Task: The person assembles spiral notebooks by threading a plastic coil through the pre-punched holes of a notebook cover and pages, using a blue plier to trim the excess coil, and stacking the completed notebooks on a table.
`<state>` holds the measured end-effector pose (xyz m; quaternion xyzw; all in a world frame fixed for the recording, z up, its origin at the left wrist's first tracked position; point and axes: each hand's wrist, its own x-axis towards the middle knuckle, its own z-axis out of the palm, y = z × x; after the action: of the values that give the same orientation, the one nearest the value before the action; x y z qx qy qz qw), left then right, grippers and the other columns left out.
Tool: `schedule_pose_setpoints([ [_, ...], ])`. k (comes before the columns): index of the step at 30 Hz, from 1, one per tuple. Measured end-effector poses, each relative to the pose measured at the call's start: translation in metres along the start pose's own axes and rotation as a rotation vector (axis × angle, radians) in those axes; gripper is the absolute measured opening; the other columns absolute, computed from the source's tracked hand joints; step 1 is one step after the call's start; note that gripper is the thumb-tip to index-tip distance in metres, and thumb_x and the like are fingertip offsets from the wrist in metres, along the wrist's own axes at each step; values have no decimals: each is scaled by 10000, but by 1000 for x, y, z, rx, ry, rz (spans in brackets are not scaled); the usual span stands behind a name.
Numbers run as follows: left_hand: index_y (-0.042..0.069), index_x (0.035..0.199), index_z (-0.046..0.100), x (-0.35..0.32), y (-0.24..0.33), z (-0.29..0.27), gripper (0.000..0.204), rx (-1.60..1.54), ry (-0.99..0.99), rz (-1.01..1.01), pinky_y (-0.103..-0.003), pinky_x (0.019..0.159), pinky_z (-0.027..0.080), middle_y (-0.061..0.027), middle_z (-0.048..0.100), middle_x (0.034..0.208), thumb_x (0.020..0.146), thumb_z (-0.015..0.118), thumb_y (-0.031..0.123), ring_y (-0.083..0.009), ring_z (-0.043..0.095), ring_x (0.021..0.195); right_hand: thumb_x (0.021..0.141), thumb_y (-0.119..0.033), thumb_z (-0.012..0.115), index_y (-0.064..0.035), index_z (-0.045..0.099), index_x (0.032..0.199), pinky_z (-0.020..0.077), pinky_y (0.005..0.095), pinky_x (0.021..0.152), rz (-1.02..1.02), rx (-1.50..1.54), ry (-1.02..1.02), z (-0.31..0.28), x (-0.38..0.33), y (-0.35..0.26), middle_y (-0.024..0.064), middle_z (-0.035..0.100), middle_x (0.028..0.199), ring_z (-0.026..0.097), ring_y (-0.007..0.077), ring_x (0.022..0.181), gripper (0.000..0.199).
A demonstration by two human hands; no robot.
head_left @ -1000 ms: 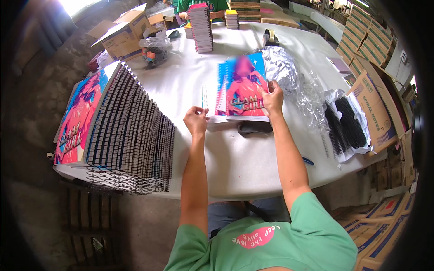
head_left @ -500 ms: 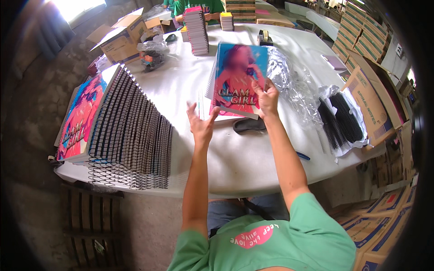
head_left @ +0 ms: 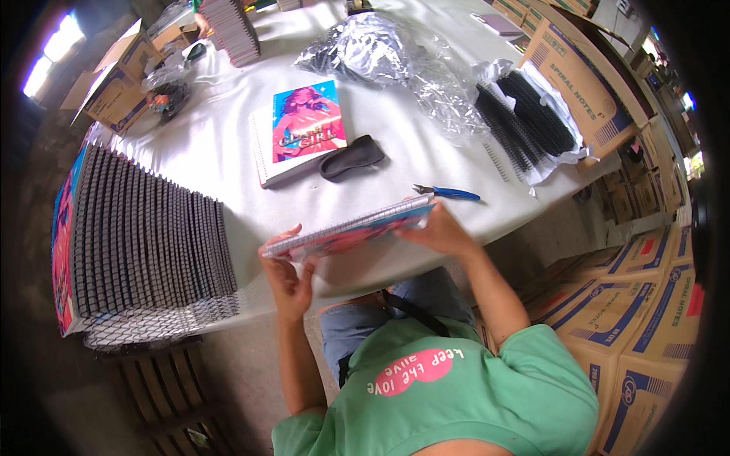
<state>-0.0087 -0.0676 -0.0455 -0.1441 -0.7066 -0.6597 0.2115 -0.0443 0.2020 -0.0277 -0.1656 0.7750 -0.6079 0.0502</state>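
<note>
Closest in, the person in the green T-shirt stands at the near edge of the table, which is draped in white cloth. Both hands grip one spiral-bound notebook with a pink and blue cover, held nearly flat and seen edge-on just above the table's front edge. The left hand clasps its left end, fingers curled up around the corner with the thumb on top. The right hand clamps the right end from below and behind, fingers wrapped under the cover.

Just beyond the right hand lie small pliers with blue handles, flat on the cloth. To the left of the left hand, a long leaning row of finished notebooks with black wire spines fills that side of the table, their bright covers showing at the far left end.

Further past the hands, a second notebook with a pink and blue illustrated cover lies face up, and a black curved pad-like object sits touching its right edge. To the right of that, a heap of black plastic binding coils rests on white wrapping near a brown cardboard box.

Beyond these, crumpled clear plastic bags spread over the table. At the far end stands a tall stack of notebooks, with open cardboard cartons off to its left.
</note>
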Motion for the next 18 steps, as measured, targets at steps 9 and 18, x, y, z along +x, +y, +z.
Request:
schedule_pose_setpoints([
  [9,20,1207,387,-14,-10,23,730,119,218,-238,-269,888,355,-27,466,992,622,822,50,-139,469,970,641,39,614,-45,526,814,420,218,680,57,283,156,31,14,14,-6,538,756,520,57,742,212],
  [18,-11,1251,373,21,59,77,634,975,331,449,-490,1085,142,-190,306,1277,764,715,208,-322,356,1207,613,-32,639,-24,487,833,429,288,657,64,-34,294,39,8,19,107,537,786,530,204,733,268],
])
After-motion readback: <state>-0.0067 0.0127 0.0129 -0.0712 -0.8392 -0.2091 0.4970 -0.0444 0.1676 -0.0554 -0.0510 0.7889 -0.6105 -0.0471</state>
